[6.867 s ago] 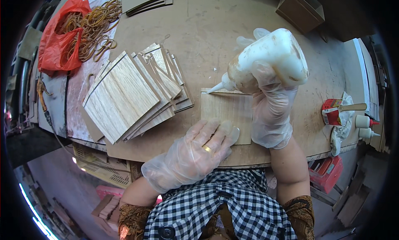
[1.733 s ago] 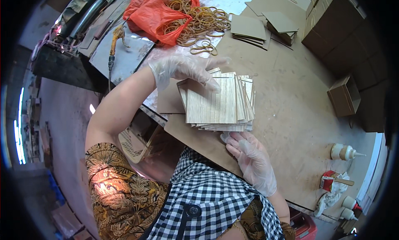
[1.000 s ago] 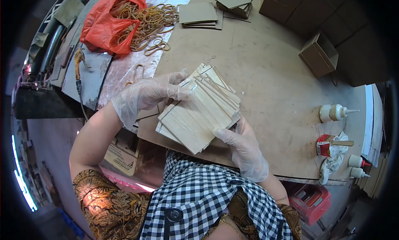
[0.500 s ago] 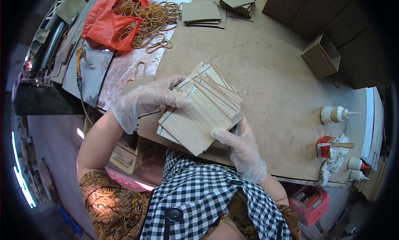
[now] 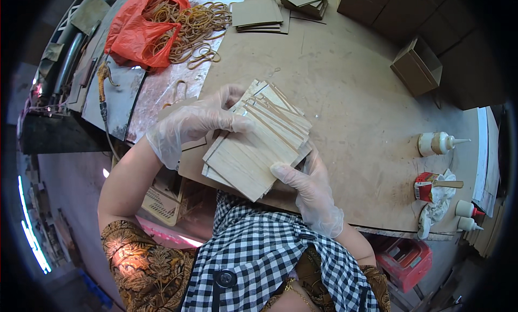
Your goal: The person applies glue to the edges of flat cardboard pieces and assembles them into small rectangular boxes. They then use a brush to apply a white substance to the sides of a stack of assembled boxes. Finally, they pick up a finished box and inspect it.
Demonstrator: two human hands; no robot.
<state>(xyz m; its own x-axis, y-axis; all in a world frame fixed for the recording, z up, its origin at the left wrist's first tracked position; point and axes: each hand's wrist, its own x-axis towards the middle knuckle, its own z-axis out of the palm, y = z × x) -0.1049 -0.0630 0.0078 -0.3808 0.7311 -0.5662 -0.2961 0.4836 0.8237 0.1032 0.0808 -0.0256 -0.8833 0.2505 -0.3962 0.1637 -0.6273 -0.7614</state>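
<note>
Between my two gloved hands is a fanned stack of thin, pale wooden panels (image 5: 251,158), held tilted above the near edge of the table. My left hand (image 5: 208,117), in a clear glove, grips the stack's upper left side, thumb on the top panel and fingers underneath. At the lower right corner my right hand (image 5: 307,185) closes on the same stack, its thumb pressed on the face and its other fingers mostly hidden below. Narrow grooves or strips run along the edges of several panels.
A red plastic bag (image 5: 135,34) spills rubber bands (image 5: 199,20) at the far left. Flat brown boards (image 5: 256,15) lie at the back. An open box (image 5: 416,68) stands far right, with a glue bottle (image 5: 434,143), a red tin (image 5: 425,187) and a white cloth (image 5: 431,215) nearer.
The stack and both hands have shifted very slightly in view, along with the whole scene. Both hands keep their hold on the panels.
</note>
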